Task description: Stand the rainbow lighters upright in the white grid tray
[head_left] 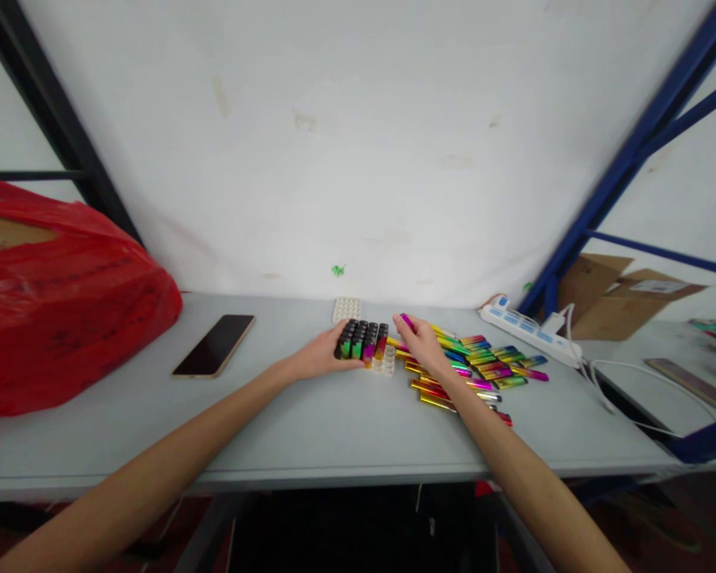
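Observation:
My left hand (325, 353) wraps around the left side of a block of upright lighters (363, 341) with black tops and shiny coloured bodies. They stand in rows in a white holder (384, 363) with round holes, whose right part shows bare. Between the thumb and fingers of my right hand (425, 344) is a purple lighter (406, 320), held just right of the block. Under and beyond that hand lies a loose pile of lighters (494, 368) in gold, green, red, blue and purple. Part of the pile is hidden by my right hand and forearm.
Another white holder (347, 309) lies near the wall. A phone (215, 345) and a red plastic bag (65, 294) are on the left. A white power strip (531, 330) with cables sits at the right, near a blue frame post (608, 175) and a cardboard box (620, 298).

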Demonstrator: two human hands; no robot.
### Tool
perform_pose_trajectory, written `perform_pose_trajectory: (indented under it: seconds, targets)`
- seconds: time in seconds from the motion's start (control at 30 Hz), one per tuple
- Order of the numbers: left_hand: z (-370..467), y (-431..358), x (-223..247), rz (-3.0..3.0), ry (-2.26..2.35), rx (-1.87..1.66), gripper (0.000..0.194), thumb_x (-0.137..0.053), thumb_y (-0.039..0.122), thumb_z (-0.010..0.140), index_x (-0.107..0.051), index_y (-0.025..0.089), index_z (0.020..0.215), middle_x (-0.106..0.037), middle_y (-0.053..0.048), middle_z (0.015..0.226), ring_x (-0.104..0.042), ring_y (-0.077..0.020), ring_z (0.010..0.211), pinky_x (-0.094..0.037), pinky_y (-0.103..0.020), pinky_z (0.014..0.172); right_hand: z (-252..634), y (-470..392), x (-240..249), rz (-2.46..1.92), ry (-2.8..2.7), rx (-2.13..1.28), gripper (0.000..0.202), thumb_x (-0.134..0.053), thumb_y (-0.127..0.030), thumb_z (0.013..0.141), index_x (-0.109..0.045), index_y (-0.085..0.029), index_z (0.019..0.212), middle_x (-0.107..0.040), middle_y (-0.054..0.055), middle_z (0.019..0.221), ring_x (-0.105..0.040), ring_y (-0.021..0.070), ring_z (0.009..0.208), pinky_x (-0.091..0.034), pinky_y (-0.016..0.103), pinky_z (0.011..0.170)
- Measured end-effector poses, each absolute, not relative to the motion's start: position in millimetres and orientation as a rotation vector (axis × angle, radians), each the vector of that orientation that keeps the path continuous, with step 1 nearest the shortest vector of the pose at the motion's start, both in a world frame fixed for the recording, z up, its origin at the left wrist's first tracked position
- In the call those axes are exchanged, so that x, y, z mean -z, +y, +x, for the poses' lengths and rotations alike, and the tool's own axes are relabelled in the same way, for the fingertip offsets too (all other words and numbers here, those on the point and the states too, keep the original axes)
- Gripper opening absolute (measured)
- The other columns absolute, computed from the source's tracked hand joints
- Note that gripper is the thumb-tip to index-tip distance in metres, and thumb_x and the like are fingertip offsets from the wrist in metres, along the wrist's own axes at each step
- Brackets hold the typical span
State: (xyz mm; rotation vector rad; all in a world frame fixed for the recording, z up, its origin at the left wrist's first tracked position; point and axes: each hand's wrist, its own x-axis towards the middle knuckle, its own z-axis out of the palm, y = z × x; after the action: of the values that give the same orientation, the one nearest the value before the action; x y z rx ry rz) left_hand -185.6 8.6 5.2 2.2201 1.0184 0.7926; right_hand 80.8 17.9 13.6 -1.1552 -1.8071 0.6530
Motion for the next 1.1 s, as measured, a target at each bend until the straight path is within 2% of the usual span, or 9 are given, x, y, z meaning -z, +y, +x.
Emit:
perform_pose_trajectory:
  seconds: [0.13, 0.33, 0.5, 0.6, 0.67, 0.77, 0.83, 1.0, 1.1]
  targets:
    - [-185.4, 7.7, -6.4, 2.229, 1.002, -0.815, 0.086, -0.084, 0.06, 0.08, -0.048, 0.02, 0.146, -0.066, -0.013, 0.143, -0.065, -0.0351, 0.132, -0.05, -0.047, 0.114, 77.6, 12.1, -15.0, -1.258, -1.7, -0.557, 0.062, -0.051, -0.075, 0.093, -0.033, -0.025, 0.06, -0.029, -0.005, 0.055, -0.03, 0.0118, 0.056, -0.024, 0.028, 0.055]
    - [-185.7, 9.0, -4.7, 2.238, 1.0, -0.816, 0.085, -0.084, 0.062, 0.08, -0.048, 0.02, 0.145, -0.067, -0.012, 0.141, -0.065, -0.0347, 0.13, -0.05, -0.045, 0.113, 75.0, 10.3, -16.8, -1.247, -1.686, -0.511, 0.051, -0.049, -0.061, 0.09, -0.034, -0.025, 0.057, -0.031, -0.005, 0.054, -0.033, 0.0128, 0.056, -0.024, 0.03, 0.056]
    - [-186.2, 10.5, -1.9, 2.243, 1.009, -0.808, 0.089, -0.084, 0.061, 0.08, -0.045, 0.019, 0.148, -0.065, -0.013, 0.145, -0.063, -0.0347, 0.133, -0.049, -0.045, 0.116, 76.7, 7.6, -20.1, -1.168, -1.752, -0.496, 0.051, -0.049, -0.065, 0.097, -0.045, -0.024, 0.067, -0.04, -0.005, 0.058, -0.039, 0.0137, 0.059, -0.03, 0.028, 0.059]
    - [-185.9, 9.5, -3.2, 2.235, 1.011, -0.803, 0.089, -0.084, 0.059, 0.081, -0.045, 0.02, 0.15, -0.064, -0.013, 0.147, -0.062, -0.0349, 0.134, -0.048, -0.046, 0.117, 78.8, 2.7, -23.3, -1.09, -1.842, -0.575, 0.046, -0.045, -0.064, 0.104, -0.058, -0.023, 0.086, -0.049, -0.005, 0.064, -0.046, 0.0149, 0.06, -0.035, 0.028, 0.06]
    - [-185.7, 8.9, -4.1, 2.23, 1.021, -0.798, 0.089, -0.084, 0.059, 0.08, -0.045, 0.02, 0.15, -0.065, -0.013, 0.146, -0.063, -0.0355, 0.133, -0.049, -0.047, 0.115, 79.7, -0.8, -26.7, -1.03, -1.893, -0.622, 0.045, -0.04, -0.062, 0.107, -0.06, -0.023, 0.095, -0.054, -0.004, 0.067, -0.05, 0.0156, 0.061, -0.039, 0.028, 0.061]
    - [-185.7, 9.2, -4.1, 2.229, 1.031, -0.797, 0.089, -0.085, 0.059, 0.079, -0.046, 0.02, 0.149, -0.066, -0.013, 0.144, -0.064, -0.0363, 0.132, -0.051, -0.047, 0.113, 79.6, -4.3, -33.0, -0.935, -1.98, -0.534, 0.045, -0.041, -0.06, 0.109, -0.061, -0.023, 0.094, -0.063, 0.001, 0.08, -0.058, 0.0175, 0.072, -0.045, 0.029, 0.069]
    - [-185.9, 10.0, -3.2, 2.234, 1.03, -0.802, 0.087, -0.084, 0.058, 0.08, -0.047, 0.02, 0.149, -0.066, -0.013, 0.144, -0.065, -0.0363, 0.131, -0.051, -0.047, 0.112, 78.9, -5.0, -35.7, -0.886, -2.05, -0.395, 0.046, -0.043, -0.059, 0.108, -0.062, -0.022, 0.089, -0.064, 0.004, 0.086, -0.059, 0.0189, 0.08, -0.045, 0.03, 0.075]
    - [-186.5, 11.4, -1.0, 2.238, 1.016, -0.816, 0.085, -0.084, 0.057, 0.08, -0.048, 0.019, 0.147, -0.067, -0.013, 0.142, -0.066, -0.0353, 0.128, -0.053, -0.045, 0.11, 76.9, -4.9, -32.3, -0.953, -2.18, -0.368, 0.045, -0.045, -0.056, 0.108, -0.061, -0.021, 0.084, -0.053, -0.003, 0.064, -0.048, 0.0146, 0.06, -0.036, 0.028, 0.062]
    - [-186.8, 11.2, -1.3, 2.231, 1.029, -0.815, 0.086, -0.084, 0.057, 0.08, -0.048, 0.019, 0.147, -0.069, -0.012, 0.139, -0.067, -0.0353, 0.126, -0.053, -0.045, 0.108, 76.5, -5.6, -28.8, -0.951, -2.201, -0.407, 0.039, -0.053, -0.054, 0.106, -0.067, -0.021, 0.092, -0.057, -0.004, 0.063, -0.05, 0.0138, 0.057, -0.036, 0.027, 0.059]
